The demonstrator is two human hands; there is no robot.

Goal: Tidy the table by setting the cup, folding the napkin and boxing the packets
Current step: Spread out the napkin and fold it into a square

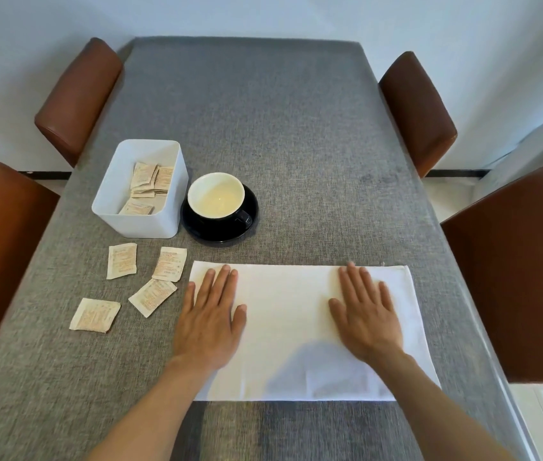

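Observation:
A white napkin (290,314) lies flat as a wide rectangle on the grey table near me. My left hand (211,314) presses flat on its left part with straight fingers. My right hand (364,311) presses flat on its right part the same way. A black cup (218,197) with a pale inside stands upright on a black saucer (250,224) behind the napkin. Left of it a white box (140,214) holds several beige packets (148,181). Several more loose packets (152,296) lie on the cloth left of the napkin.
The grey tablecloth (280,128) covers the whole table. Brown chairs stand at both sides: two on the left (77,94) and two on the right (416,108). A white wall lies behind the far edge.

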